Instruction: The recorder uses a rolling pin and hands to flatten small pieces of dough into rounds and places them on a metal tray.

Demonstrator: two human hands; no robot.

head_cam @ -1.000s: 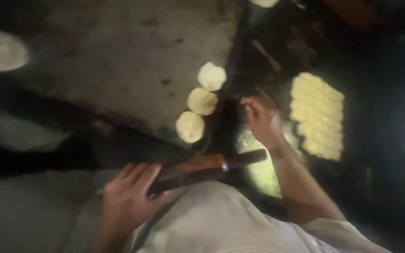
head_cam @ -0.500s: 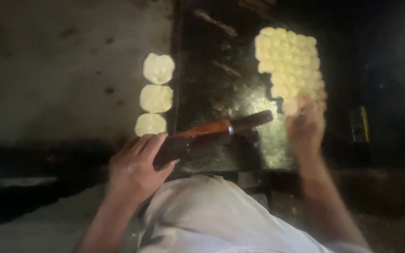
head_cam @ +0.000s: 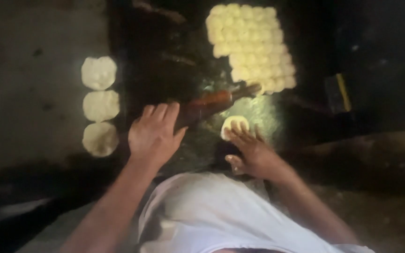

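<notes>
My left hand (head_cam: 154, 133) rests palm down on the near end of a reddish-brown rolling pin (head_cam: 216, 100) lying slantwise on a dark shiny slab (head_cam: 165, 70). My right hand (head_cam: 251, 152) lies flat with its fingertips pressing a small pale dough ball (head_cam: 233, 125) onto the slab just below the pin. A block of several pale dough balls (head_cam: 251, 44) packed in rows sits at the far right of the slab, its near corner beside the pin's far tip.
Three flattened dough rounds (head_cam: 100, 105) lie in a column on the grey surface left of the slab. A dark object with a yellow stripe (head_cam: 338, 93) stands at the right. My white garment (head_cam: 212, 215) fills the bottom of the view.
My right hand has come back from the block of dough balls toward me and now presses one ball on the slab. My left hand stays on the rolling pin.
</notes>
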